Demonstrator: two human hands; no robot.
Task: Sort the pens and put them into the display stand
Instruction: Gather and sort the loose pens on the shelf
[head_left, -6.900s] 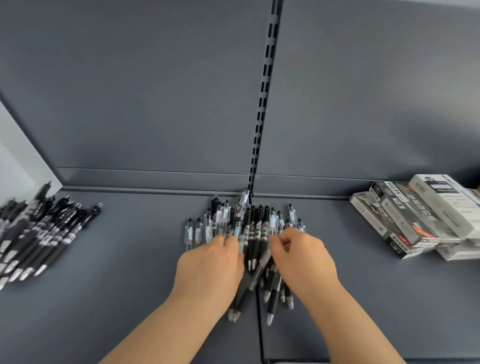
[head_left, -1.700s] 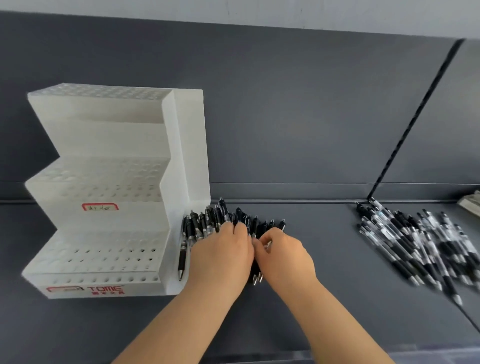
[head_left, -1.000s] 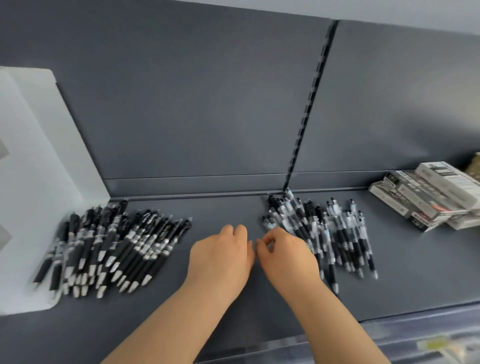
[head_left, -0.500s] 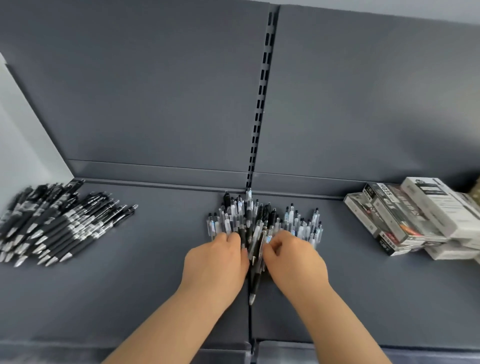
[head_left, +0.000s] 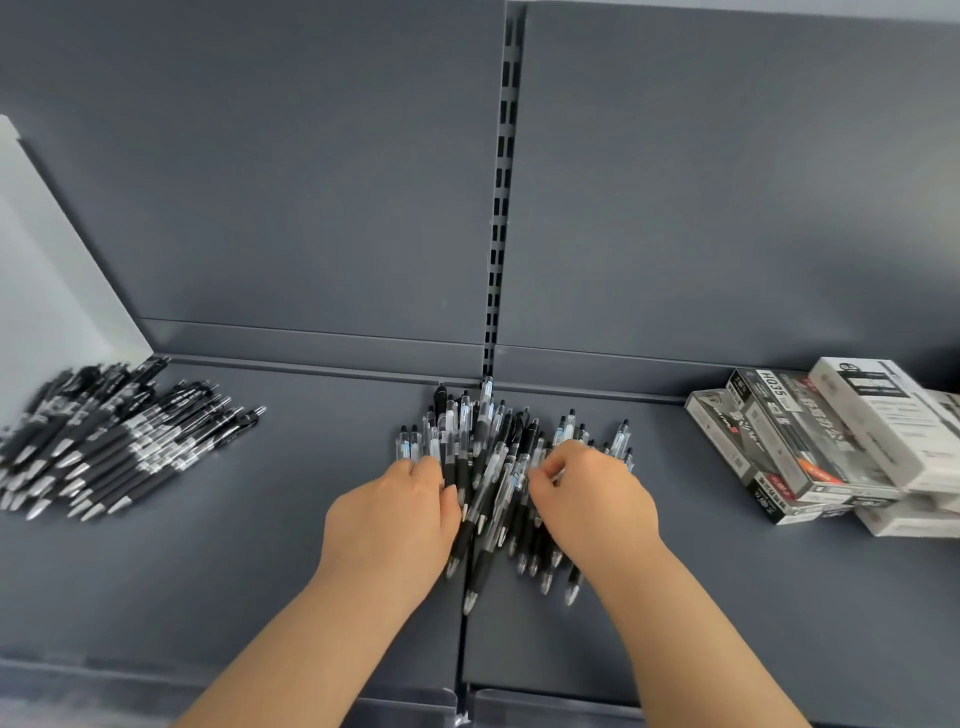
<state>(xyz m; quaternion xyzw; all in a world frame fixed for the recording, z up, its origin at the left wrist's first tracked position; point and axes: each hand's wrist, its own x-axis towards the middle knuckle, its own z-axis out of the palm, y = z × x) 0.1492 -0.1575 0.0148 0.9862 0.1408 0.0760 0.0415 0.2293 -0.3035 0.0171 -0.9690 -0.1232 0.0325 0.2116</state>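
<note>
A mixed pile of clear and black pens (head_left: 485, 441) lies at the middle of the grey shelf, tips pointing toward me. My left hand (head_left: 395, 514) lies palm down on the pile's left side, its fingers curled onto several pens. My right hand (head_left: 592, 499) is on the right side, thumb and fingertips pinching pens near the pile's top. A separate heap of black pens (head_left: 114, 447) lies at the far left against the white display stand (head_left: 47, 291), of which only one side wall shows.
Several stacked pen boxes (head_left: 831, 441) sit at the right of the shelf. A slotted upright (head_left: 501, 208) runs down the grey back panel behind the pile. The shelf's front lip (head_left: 311, 696) is just below my forearms.
After leaving the black heap by the stand, both hands have come back to the middle pile. Since half a second ago they have spread slightly and dug deeper into it.
</note>
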